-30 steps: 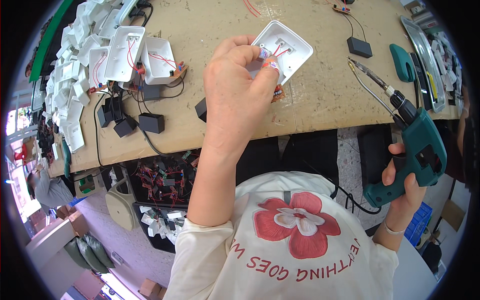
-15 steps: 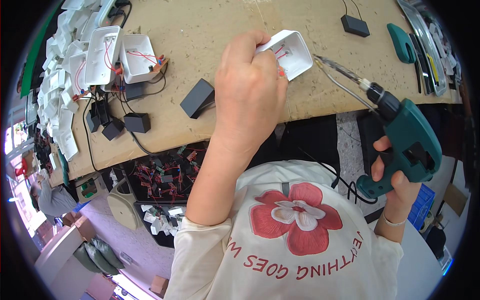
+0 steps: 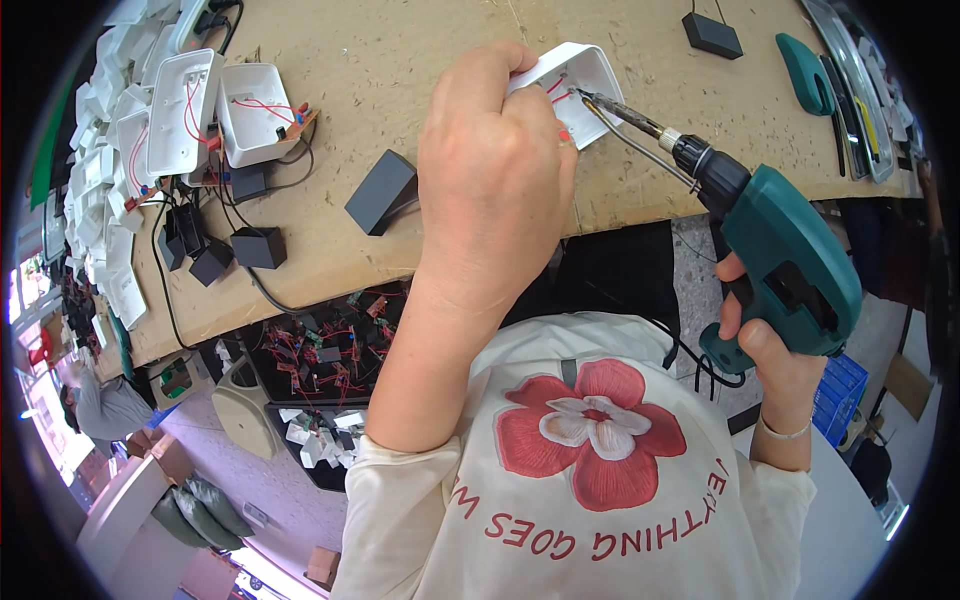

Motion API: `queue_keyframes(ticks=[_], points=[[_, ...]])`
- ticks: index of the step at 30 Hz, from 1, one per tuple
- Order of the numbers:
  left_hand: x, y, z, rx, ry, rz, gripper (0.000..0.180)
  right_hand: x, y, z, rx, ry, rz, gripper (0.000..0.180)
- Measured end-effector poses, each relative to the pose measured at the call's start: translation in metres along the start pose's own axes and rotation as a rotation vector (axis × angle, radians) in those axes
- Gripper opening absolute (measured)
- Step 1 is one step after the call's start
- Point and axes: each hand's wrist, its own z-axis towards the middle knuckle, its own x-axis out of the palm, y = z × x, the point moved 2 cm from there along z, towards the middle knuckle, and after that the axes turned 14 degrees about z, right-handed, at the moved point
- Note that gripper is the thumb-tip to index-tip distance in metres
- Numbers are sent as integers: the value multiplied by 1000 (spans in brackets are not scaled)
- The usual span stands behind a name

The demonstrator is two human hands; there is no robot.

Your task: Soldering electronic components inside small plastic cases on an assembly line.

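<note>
White plastic housing (image 3: 570,85), gripped closed in the left hand (image 3: 495,190), has now been met at 3 o'clock by the green electric screwdriver (image 3: 770,250) clasped in the right hand (image 3: 765,350), so fastening appears begun.

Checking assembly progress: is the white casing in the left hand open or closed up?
Open. The white casing, gripped by the left hand, shows red wires inside, and the green electric screwdriver in the right hand reaches into it.

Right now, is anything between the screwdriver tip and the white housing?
Nothing visible: the screwdriver in the right hand has its bit tip already inside the white housing, which the left hand holds.
</note>
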Motion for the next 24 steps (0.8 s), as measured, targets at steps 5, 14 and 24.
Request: queue_keyframes(ticks=[5, 14, 24], points=[[1, 0, 0, -5, -14, -1, 16, 0, 0, 2, 12, 18, -17, 70], [0, -1, -1, 2, -12, -12, 15, 1, 6, 5, -6, 34, -69, 70], [0, -2, 0, 13, -16, 10, 14, 4, 16, 3, 46, -4, -134, 68]])
